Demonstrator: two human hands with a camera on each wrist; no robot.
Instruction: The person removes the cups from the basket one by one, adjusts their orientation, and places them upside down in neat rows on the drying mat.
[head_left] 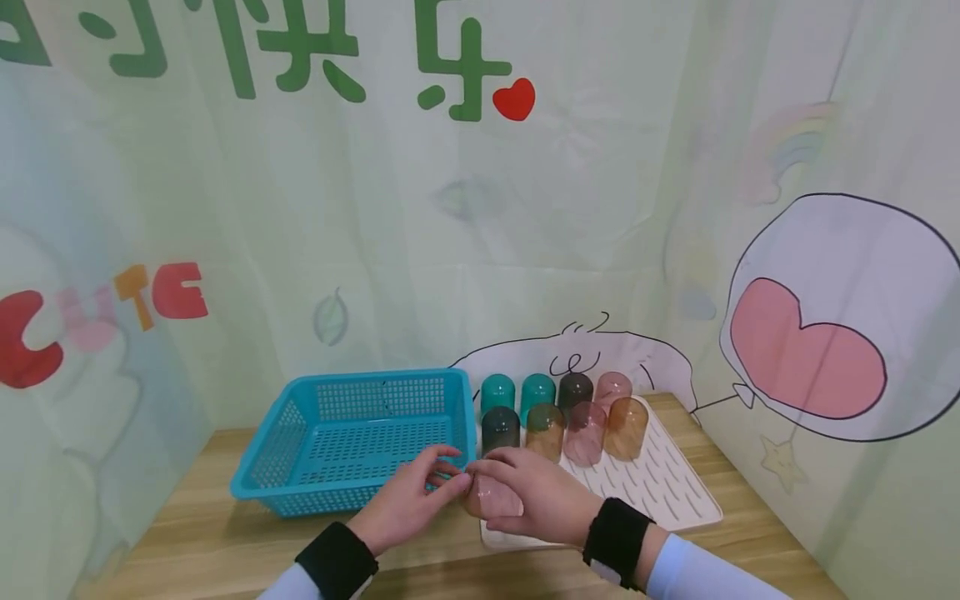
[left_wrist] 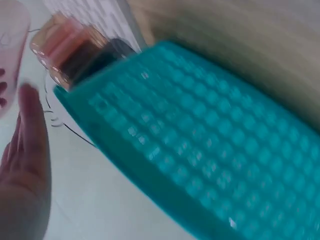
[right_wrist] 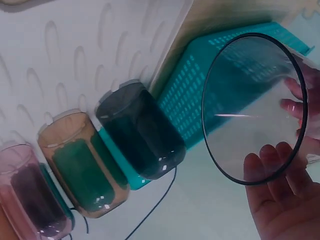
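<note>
My right hand (head_left: 551, 497) grips a clear pinkish cup (head_left: 497, 498) lying on its side over the tray's near left corner. Its dark-rimmed mouth faces the right wrist, and the right fingers (right_wrist: 270, 167) curve along its outer wall. At the cup's closed end is my left hand (head_left: 408, 502), thumb and fingers loosely bent, fingertips close by the cup. The left wrist view shows this hand (left_wrist: 25, 170) beside the cup (left_wrist: 11, 37). Beyond the hands, a dark grey cup (head_left: 500, 429) stands upside down on the white ridged tray (head_left: 667, 492).
Several see-through cups in teal, grey, amber and pink, such as an amber cup (head_left: 627, 429), stand upside down in two rows on the tray. Left of it sits a blue perforated basket (head_left: 352, 458). A printed curtain (head_left: 375, 208) hangs behind the wooden table (head_left: 195, 533).
</note>
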